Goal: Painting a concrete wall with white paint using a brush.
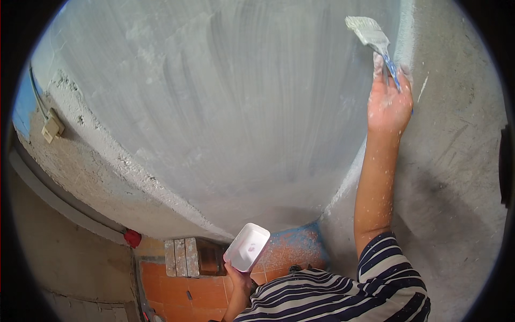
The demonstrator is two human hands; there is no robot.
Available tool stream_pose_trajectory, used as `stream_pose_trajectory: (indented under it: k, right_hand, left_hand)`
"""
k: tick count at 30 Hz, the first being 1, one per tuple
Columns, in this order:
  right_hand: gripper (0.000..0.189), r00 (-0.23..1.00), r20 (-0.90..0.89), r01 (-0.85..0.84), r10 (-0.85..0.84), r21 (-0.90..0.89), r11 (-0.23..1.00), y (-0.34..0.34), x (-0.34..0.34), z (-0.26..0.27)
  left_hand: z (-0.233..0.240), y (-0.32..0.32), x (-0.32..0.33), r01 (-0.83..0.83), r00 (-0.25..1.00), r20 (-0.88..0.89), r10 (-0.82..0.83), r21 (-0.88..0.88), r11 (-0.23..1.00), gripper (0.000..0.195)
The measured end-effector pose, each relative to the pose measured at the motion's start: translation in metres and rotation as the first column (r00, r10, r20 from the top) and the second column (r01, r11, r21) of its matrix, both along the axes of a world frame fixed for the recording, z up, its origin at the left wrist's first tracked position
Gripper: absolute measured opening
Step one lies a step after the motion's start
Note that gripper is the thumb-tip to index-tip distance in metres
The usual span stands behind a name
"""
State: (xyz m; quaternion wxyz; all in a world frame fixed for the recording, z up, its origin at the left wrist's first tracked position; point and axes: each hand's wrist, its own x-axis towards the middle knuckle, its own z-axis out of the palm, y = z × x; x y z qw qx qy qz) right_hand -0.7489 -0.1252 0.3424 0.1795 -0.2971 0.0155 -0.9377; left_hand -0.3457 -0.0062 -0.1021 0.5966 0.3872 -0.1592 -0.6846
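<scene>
My right hand [389,100], speckled with white paint, holds a paintbrush [372,34] by its blue handle, raised beside the wall corner. The bristles are coated whitish and point to the upper left; whether they touch the wall I cannot tell. Before me, the grey wall [249,112] shows streaky brush marks and rough white bands along its edges. Low in the view, my left hand [238,277] grips a white rectangular plastic container [253,243] by its near end. The container is tilted, with a little pinkish-white residue on its bottom.
A paint-spattered wooden stool [181,257] stands on the orange tiled floor [205,290]. A blue sheet [297,241] spotted with white lies at the wall's foot. At left, an electrical outlet [52,126] with a cable is on the wall, and a red object [132,238] is lower down.
</scene>
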Motion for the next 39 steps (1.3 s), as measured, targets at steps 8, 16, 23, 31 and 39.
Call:
stream_pose_trajectory:
  k: [8,16,23,31,39]
  right_hand:
    - [0.03,0.985,0.16,0.001,-0.061,0.349,0.937,0.001,0.142,-0.11]
    - [0.025,0.993,0.092,0.035,-0.076,0.387,0.922,-0.01,0.251,-0.1]
    - [0.022,0.977,-0.07,0.205,-0.2,0.073,0.976,-0.068,0.301,0.012]
    - [0.015,0.954,0.032,0.259,-0.298,0.415,0.872,-0.087,0.345,-0.171]
    - [0.017,0.889,0.04,0.117,-0.457,0.943,0.31,-0.065,0.352,-0.439]
  left_hand:
    - [0.009,-0.004,0.08,0.028,0.999,0.028,-0.031,0.104,0.994,0.052]
    - [0.015,-0.031,0.165,0.077,0.993,0.089,-0.083,0.071,0.995,0.053]
    - [0.025,-0.044,0.224,0.135,0.99,0.05,-0.135,0.003,0.991,0.06]
    - [0.026,-0.05,0.28,0.076,0.995,0.066,-0.073,-0.043,0.996,0.062]
    - [-0.007,-0.052,0.305,0.14,0.988,0.056,-0.147,0.112,0.984,0.062]
